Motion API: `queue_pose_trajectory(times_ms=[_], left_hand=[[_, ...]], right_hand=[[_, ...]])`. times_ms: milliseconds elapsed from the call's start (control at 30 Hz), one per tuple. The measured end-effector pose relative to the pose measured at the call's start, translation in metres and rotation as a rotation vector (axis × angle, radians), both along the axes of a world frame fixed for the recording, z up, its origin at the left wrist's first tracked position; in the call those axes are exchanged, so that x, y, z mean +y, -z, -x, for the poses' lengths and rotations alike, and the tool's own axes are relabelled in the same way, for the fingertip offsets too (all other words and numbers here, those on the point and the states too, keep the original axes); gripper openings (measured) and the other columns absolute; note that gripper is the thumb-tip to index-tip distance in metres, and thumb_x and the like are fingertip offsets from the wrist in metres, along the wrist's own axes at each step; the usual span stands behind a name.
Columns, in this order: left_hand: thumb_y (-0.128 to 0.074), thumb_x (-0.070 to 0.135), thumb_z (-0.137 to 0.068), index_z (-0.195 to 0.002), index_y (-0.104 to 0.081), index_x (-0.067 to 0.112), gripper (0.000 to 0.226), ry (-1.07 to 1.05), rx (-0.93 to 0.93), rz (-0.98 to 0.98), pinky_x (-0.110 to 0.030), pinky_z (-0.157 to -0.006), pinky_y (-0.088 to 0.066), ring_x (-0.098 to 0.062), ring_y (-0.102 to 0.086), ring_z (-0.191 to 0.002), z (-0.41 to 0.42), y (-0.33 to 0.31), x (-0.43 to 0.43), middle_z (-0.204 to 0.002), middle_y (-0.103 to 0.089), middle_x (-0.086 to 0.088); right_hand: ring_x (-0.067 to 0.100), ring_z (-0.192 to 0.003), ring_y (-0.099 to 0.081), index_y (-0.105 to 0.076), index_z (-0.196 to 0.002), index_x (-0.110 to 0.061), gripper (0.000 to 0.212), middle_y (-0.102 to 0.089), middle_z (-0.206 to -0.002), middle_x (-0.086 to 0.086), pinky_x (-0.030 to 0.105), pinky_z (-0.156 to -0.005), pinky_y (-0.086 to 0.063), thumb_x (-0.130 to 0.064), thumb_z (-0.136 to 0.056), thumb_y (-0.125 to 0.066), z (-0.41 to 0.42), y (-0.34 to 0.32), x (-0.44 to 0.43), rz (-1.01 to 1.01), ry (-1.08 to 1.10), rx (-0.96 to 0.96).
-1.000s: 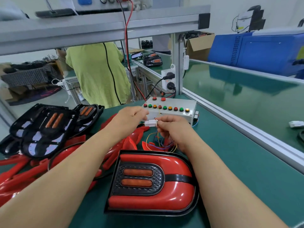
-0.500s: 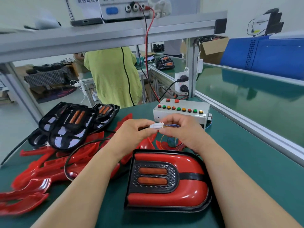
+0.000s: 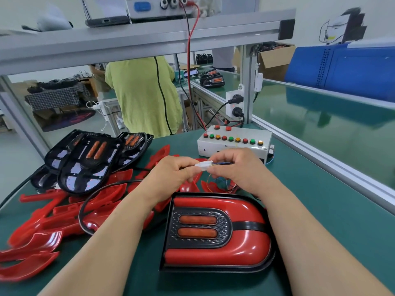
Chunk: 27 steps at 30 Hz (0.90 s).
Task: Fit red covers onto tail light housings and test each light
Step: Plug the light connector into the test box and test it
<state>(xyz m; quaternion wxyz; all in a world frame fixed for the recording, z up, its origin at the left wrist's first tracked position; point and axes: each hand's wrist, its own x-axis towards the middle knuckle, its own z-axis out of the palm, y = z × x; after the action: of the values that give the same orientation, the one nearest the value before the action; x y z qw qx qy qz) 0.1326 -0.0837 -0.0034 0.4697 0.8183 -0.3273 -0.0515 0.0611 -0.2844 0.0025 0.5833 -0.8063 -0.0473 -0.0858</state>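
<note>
A tail light (image 3: 215,233) with its red cover fitted lies on the green bench between my forearms. Above it, my left hand (image 3: 168,178) and my right hand (image 3: 237,169) pinch the two ends of a small white connector (image 3: 204,164); thin coloured wires (image 3: 215,180) run from it under my right hand. Just behind stands a white test box (image 3: 234,144) with a row of red, green and amber buttons. Loose red covers (image 3: 53,218) lie piled at the left. Bare black housings (image 3: 89,161) are stacked behind them.
A black cable (image 3: 85,208) loops over the red covers. An aluminium frame post (image 3: 246,86) with power sockets stands behind the test box. A conveyor (image 3: 320,129) with a metal rail runs along the right. A person in a green shirt (image 3: 143,95) stands beyond the bench.
My hands have stayed together on the white connector. The view has shifted, so the tail light and test box sit further right in the frame.
</note>
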Motion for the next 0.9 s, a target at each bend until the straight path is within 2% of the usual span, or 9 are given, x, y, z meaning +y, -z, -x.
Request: queue_pose_trajectory(times_ms=[167,267,467,600,733,900], left_hand=[[-0.062,0.050,-0.080,-0.092,-0.073,0.050,0.016,-0.008,0.001,-0.003,-0.020,-0.053,-0.037,-0.007,-0.046,-0.055,0.0000,-0.0019,-0.0009,-0.061,-0.061,0.010],[-0.063,0.047,-0.080,-0.092,-0.075,0.047,0.017,-0.016,0.023,0.012,-0.016,-0.051,-0.036,-0.005,-0.045,-0.053,0.0021,-0.0025,-0.0010,-0.059,-0.059,0.011],[-0.066,0.024,-0.093,-0.093,-0.077,0.035,0.015,-0.014,0.018,0.007,-0.014,-0.050,-0.035,-0.006,-0.044,-0.054,0.0043,-0.0038,-0.0006,-0.058,-0.057,0.010],[-0.066,0.022,-0.093,-0.093,-0.078,0.030,0.014,-0.020,0.036,0.011,-0.012,-0.048,-0.034,-0.003,-0.042,-0.049,0.0064,-0.0046,-0.0014,-0.056,-0.056,0.011],[-0.066,0.024,-0.093,-0.093,-0.076,0.034,0.014,-0.012,0.012,-0.004,-0.011,-0.047,-0.033,0.000,-0.041,-0.047,0.0071,-0.0045,-0.0004,-0.057,-0.056,0.012],[-0.067,0.024,-0.092,-0.091,-0.077,0.039,0.018,-0.059,0.008,0.013,-0.014,-0.049,-0.034,-0.004,-0.042,-0.050,0.0052,-0.0050,0.0031,-0.057,-0.054,0.011]], right_hand=[[-0.001,-0.068,-0.068,-0.077,-0.089,-0.027,0.010,-0.076,-0.076,-0.006,0.008,-0.061,-0.049,-0.023,-0.080,-0.081,-0.0008,0.0007,-0.0021,-0.056,-0.003,-0.006],[-0.004,-0.064,-0.066,-0.077,-0.090,-0.025,0.012,-0.075,-0.073,-0.006,0.007,-0.057,-0.046,-0.022,-0.080,-0.081,0.0006,-0.0002,-0.0027,-0.052,-0.011,0.003],[-0.003,-0.058,-0.060,-0.076,-0.091,-0.024,0.012,-0.076,-0.073,-0.001,0.011,-0.052,-0.045,-0.022,-0.080,-0.081,0.0006,-0.0009,-0.0038,-0.039,-0.007,0.044],[-0.002,-0.056,-0.059,-0.076,-0.091,-0.024,0.012,-0.075,-0.072,-0.001,0.012,-0.051,-0.045,-0.022,-0.080,-0.081,0.0011,-0.0005,-0.0034,-0.023,0.004,0.056],[-0.005,-0.054,-0.059,-0.076,-0.091,-0.023,0.013,-0.074,-0.068,-0.005,0.009,-0.050,-0.043,-0.022,-0.080,-0.081,0.0007,0.0006,-0.0030,0.005,0.013,0.055],[-0.003,-0.055,-0.061,-0.074,-0.090,-0.023,0.010,-0.075,-0.069,-0.003,0.012,-0.051,-0.046,-0.021,-0.081,-0.079,0.0006,0.0001,-0.0081,-0.006,0.066,0.054]])
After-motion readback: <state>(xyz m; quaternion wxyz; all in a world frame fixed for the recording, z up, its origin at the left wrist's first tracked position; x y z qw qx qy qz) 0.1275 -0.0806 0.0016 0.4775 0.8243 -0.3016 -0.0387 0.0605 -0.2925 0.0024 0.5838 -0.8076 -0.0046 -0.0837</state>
